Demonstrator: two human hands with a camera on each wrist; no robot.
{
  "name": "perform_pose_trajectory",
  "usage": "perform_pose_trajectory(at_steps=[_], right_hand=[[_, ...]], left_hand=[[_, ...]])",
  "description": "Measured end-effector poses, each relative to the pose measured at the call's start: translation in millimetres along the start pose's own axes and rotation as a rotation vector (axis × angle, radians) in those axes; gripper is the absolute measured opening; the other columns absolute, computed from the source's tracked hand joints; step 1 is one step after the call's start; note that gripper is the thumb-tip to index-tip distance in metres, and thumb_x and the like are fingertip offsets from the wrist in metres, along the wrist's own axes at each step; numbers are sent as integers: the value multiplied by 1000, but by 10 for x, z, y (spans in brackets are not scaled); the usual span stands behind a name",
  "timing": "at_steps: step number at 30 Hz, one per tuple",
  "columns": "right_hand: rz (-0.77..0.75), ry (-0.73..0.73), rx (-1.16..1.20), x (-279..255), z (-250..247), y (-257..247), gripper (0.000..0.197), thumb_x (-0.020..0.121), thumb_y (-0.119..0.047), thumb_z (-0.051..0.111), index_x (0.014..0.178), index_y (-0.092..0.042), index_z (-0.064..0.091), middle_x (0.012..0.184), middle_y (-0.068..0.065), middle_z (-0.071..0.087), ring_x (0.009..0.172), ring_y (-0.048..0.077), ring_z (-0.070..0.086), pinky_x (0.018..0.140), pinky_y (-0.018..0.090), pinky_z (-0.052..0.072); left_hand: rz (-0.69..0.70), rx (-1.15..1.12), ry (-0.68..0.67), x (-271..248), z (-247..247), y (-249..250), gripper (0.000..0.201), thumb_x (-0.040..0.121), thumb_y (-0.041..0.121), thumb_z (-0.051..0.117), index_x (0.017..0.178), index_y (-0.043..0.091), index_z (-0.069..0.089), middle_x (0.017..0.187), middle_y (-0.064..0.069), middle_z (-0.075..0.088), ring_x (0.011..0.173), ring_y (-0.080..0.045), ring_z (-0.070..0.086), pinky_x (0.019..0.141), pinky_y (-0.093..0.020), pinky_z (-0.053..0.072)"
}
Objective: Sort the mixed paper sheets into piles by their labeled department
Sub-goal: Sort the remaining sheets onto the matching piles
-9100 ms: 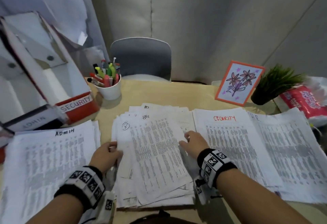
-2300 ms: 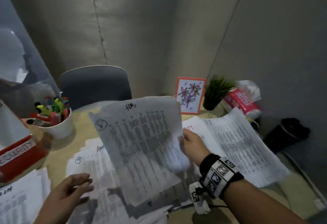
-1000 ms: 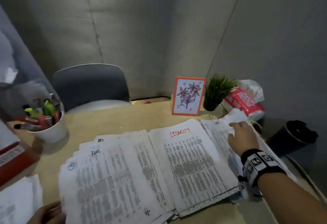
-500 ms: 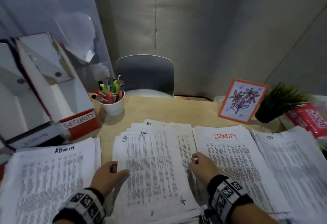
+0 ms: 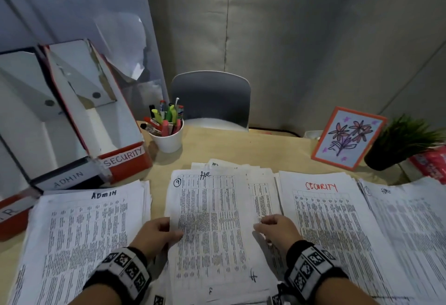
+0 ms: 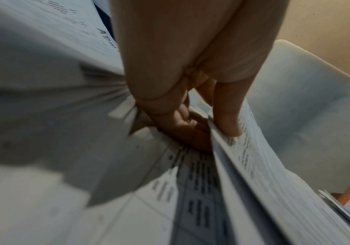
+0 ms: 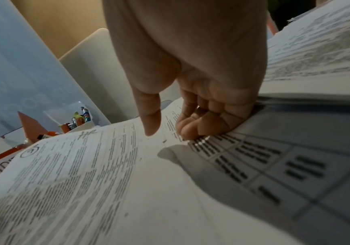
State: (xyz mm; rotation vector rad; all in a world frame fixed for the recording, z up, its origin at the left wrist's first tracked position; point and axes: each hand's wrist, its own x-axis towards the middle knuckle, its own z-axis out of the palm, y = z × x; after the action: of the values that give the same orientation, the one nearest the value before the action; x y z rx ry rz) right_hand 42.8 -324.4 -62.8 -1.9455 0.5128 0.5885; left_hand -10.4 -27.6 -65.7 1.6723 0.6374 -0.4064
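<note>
The mixed stack (image 5: 263, 198) lies in the middle of the desk. Its top sheet (image 5: 212, 220) is marked "HR" and has a circled 9. My left hand (image 5: 156, 234) pinches that sheet's left edge, with the thumb on top and the fingers underneath (image 6: 203, 129). My right hand (image 5: 277, 227) is at the sheet's right edge. Its thumb is on the HR sheet (image 7: 86, 182), and its curled fingertips (image 7: 190, 132) are on the sheet below. The ADMIN pile (image 5: 84, 232) lies to the left, the SECURITY pile (image 5: 325, 220) to the right, and an HR pile (image 5: 405, 220) at the far right.
Red file boxes labelled SECURITY (image 5: 115, 136) and ADMIN (image 5: 67, 179) stand at the back left, beside a white pen cup (image 5: 167, 136). A grey chair (image 5: 212, 99) faces me. A flower card (image 5: 347, 140), a potted plant (image 5: 398, 143) and a red packet (image 5: 432, 162) stand at the back right.
My right hand carried the previous HR sheet to the far right pile and came back to the middle stack. Both hands now hold the edges of sheet 9. My view swung back left.
</note>
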Motion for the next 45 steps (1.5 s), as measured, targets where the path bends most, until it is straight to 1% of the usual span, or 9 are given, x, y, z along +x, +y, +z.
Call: perform_pose_trajectory(at_steps=[4,12,17,21,24,30,33,37,45], right_hand=[[-2,6,-12,-8,29,-1,27,73,-20,79,95,-13,64,97,3,66,80,16,60,78,29,52],[-43,-49,-10,-49,39,-1,42,71,-24,82,107,-13,63,107,-1,62,100,15,58,83,25,47],[-52,-177,87,-133,38,-44,43,68,-18,84,105,-18,62,103,-6,63,99,14,61,69,19,49],[-118,-243,-51,-192,7,-86,13,74,-7,77,72,-12,65,71,0,63,64,13,58,53,23,46],[-176,-252,-10,-234,-2,-66,28,73,3,71,54,-17,63,63,2,59,54,15,53,47,21,39],[-324,-208,-52,-294,-22,14,41,70,9,74,50,-26,67,99,14,62,96,24,61,71,16,44],[-326,-247,-39,-293,-71,53,37,70,17,69,56,-18,68,103,6,59,94,12,58,74,7,43],[-265,-280,68,-298,-120,86,38,74,19,62,55,-13,69,112,9,63,99,17,64,77,21,53],[-191,-237,256,-354,-152,116,24,70,12,65,57,-8,69,94,9,67,82,20,64,66,25,47]], left_hand=[[14,-67,58,38,-52,-53,44,78,-7,70,117,9,58,99,-13,72,90,-28,70,81,-42,56],[-168,-342,-43,-75,-63,-25,30,85,-13,42,101,-4,66,92,-26,60,84,-37,56,81,-50,48],[-136,-331,-103,-133,-31,23,20,85,-6,56,101,-8,68,99,-21,71,98,-36,66,80,-40,51],[-139,-342,-112,-156,-19,2,13,81,-8,58,84,-9,70,94,-23,71,90,-39,67,76,-40,52],[-151,-344,-126,-149,-19,-17,24,79,-11,48,86,-9,71,98,-29,68,91,-40,67,73,-40,53],[-178,-409,-4,-234,-43,78,22,74,2,44,65,0,64,60,-9,53,44,-16,45,43,-24,31],[-137,-424,35,-185,-9,74,24,84,17,68,94,-5,69,86,-16,65,70,-26,58,58,-26,47],[22,-172,195,-134,83,144,35,69,-4,80,98,0,63,82,-11,63,68,-20,60,54,-24,49],[68,-43,207,-47,-10,118,36,73,-13,71,100,8,60,85,-11,73,80,-28,69,77,-41,55]])
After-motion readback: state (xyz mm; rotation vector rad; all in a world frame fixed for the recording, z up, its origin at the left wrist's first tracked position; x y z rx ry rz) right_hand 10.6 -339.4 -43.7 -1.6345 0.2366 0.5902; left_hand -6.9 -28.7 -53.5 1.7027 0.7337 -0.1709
